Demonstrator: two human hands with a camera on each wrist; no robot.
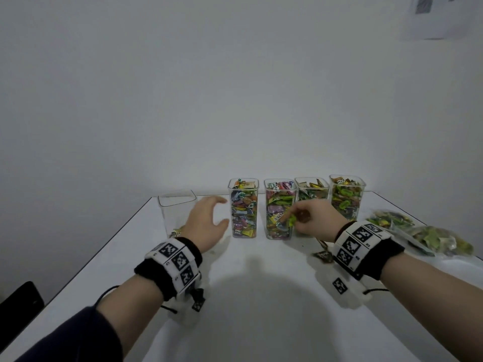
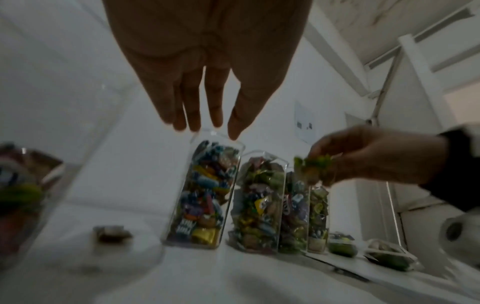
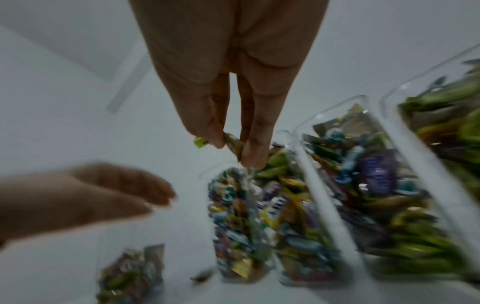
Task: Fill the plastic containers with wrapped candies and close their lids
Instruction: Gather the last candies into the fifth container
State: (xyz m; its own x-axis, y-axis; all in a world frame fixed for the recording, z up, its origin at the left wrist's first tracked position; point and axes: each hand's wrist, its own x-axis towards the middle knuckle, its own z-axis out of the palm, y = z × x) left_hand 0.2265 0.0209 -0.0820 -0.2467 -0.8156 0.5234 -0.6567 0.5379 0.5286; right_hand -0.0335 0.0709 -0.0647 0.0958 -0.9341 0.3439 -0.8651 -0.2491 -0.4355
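**Green candy in a pinch, lids nowhere on the jars**

Right hand (image 1: 316,218) up in front of the jar row, thumb and fingers nipped on a green candy (image 1: 292,220). The head view puts it before the second full jar (image 1: 279,209), taking the near-empty jar (image 1: 177,212) as the landmark at the row's left end. The right wrist view adds what the head view cannot: the fingertips (image 3: 250,158) clamp a crumpled wrapper, with a yellow-green end sticking out past the thumb.

Left hand (image 1: 206,223) is spread, fingers relaxed and gripping nothing, between the near-empty jar and the first full jar (image 1: 243,207). The left wrist view shows its fingers (image 2: 192,115) straight, pointing toward that jar's rim; contact I cannot tell.

Four jars right of the landmark stand upright on the white worktop (image 1: 248,296), packed with candies, tops open. Only the left wrist view catches a lone brown candy (image 2: 111,233) lying on the worktop just right of the landmark. Farthest from the landmark, past the last jar, lie bags (image 1: 423,233) of green candies, seen in the head view.
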